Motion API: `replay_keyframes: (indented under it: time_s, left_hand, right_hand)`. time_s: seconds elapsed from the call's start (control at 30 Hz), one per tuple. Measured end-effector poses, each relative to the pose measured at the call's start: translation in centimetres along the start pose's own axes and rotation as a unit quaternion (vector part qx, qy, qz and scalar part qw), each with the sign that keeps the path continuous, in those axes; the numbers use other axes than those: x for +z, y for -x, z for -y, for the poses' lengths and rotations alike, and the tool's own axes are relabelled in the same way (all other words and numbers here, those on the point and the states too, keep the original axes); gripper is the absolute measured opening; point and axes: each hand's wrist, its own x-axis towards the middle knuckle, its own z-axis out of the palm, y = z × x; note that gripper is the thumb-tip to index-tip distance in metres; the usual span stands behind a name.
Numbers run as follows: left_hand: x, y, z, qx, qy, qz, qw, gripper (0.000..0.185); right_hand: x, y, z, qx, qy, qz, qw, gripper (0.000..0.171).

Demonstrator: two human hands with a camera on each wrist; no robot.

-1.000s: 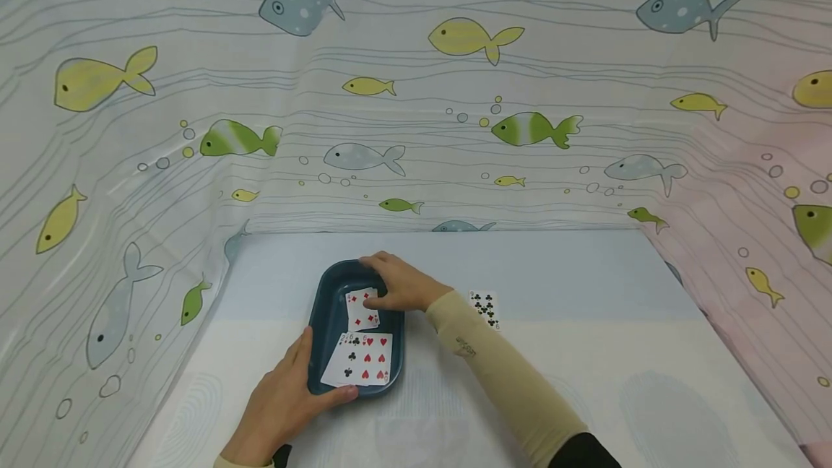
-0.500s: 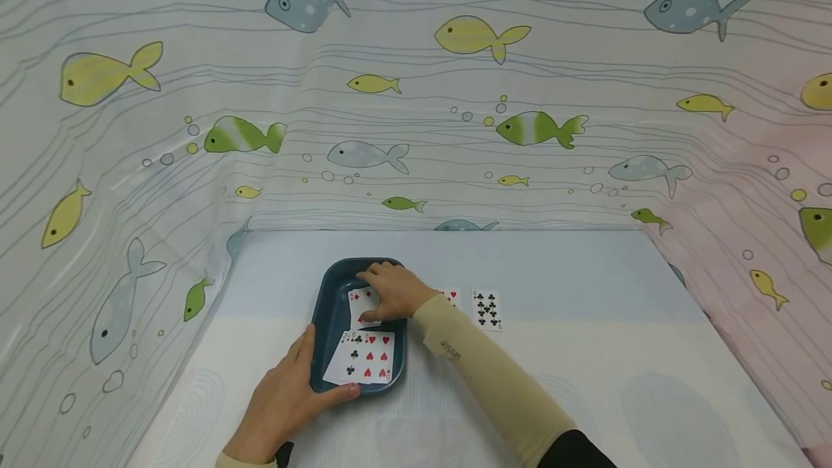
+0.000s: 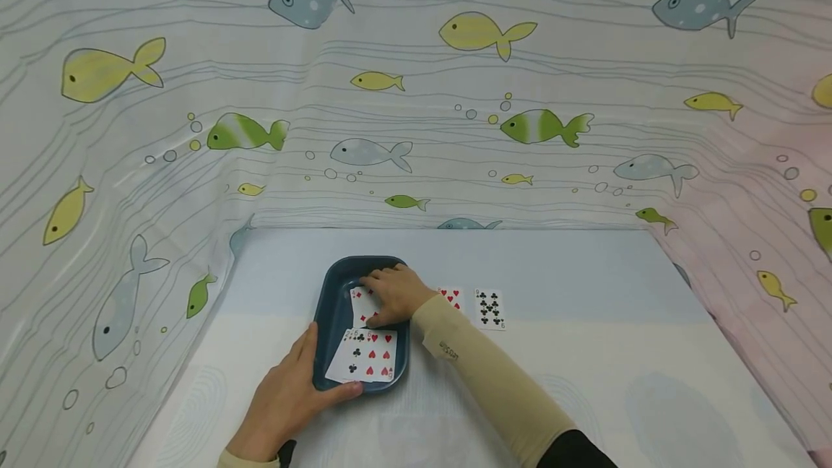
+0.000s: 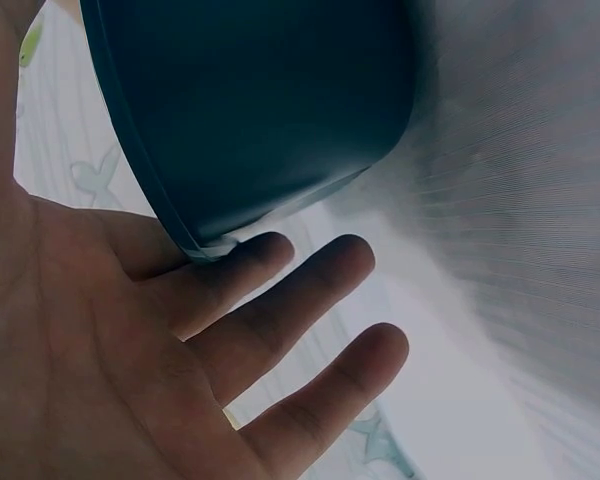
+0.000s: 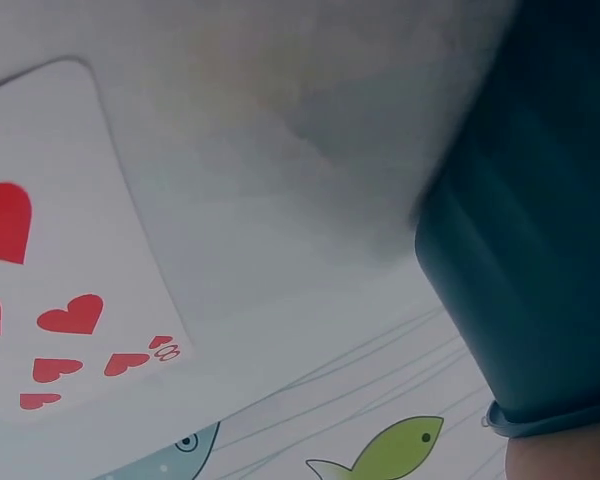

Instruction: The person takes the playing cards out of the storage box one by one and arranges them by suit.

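A dark teal tray (image 3: 330, 323) lies on the table with playing cards inside. Its near left corner sits in my left hand (image 3: 282, 396), thumb over the front rim, fingers along the side. The left wrist view shows that hand's other fingers spread beside the tray wall (image 4: 250, 110). My right hand (image 3: 401, 291) reaches over the far right rim, thumb and fingertips at opposite edges of a diamonds card (image 3: 360, 305), partly hiding it. Nearer me, overlapping cards (image 3: 367, 356) show a six of hearts on top. Only part of the right hand (image 5: 570, 458) shows in the right wrist view.
Right of the tray, a nine of clubs (image 3: 490, 309) lies face up. Beside it an eight of hearts (image 5: 50, 250) is partly covered by the right sleeve (image 3: 481, 367). A fish-print curtain (image 3: 416, 107) rises behind the table.
My right hand has come back from the tray's far rim toward me and slightly right, onto the diamonds card. The hearts card outside the tray has come into view. My left hand stays at its corner.
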Motion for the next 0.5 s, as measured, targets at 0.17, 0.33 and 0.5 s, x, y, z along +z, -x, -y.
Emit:
replay_keyframes:
  time_s: [0.17,0.33,0.5]
  left_hand:
    - [-0.11,0.03,-0.14,0.000,-0.001,0.000,1.0000,0.139]
    - [-0.17,0.08,-0.21,-0.002,-0.002,0.001,1.0000,0.139]
    - [-0.04,0.01,-0.14,0.002,-0.007,-0.003,1.0000,0.138]
  right_hand:
    - [-0.09,0.05,0.16,0.003,0.002,0.007,1.000,0.086]
    - [0.13,0.03,0.11,0.001,0.004,0.003,1.000,0.085]
    - [0.32,0.01,0.06,-0.001,0.008,0.001,1.000,0.084]
